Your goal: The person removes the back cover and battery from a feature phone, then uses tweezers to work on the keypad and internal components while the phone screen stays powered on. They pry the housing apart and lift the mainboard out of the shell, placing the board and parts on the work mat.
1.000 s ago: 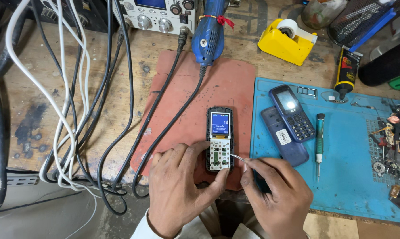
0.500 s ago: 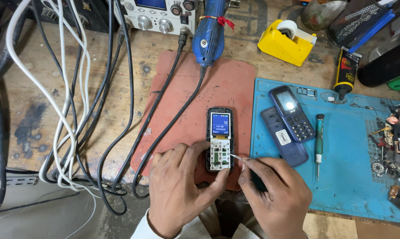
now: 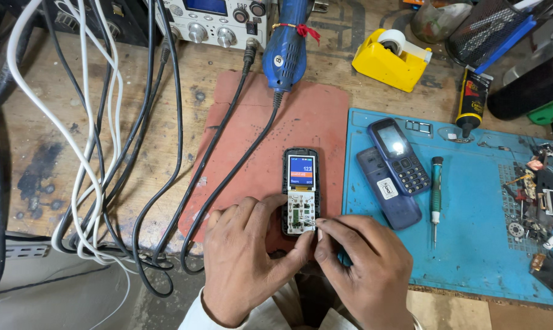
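While my left hand [image 3: 246,263] steadies the lower end of the opened phone [image 3: 300,190] on the red mat [image 3: 252,146], fingers curled against its bare keypad board, my right hand [image 3: 365,269] pinches a thin metal tool [image 3: 318,223] onto that board. Two more phones [image 3: 394,171] and a screwdriver [image 3: 436,190] lie on the blue mat [image 3: 472,256] beside.
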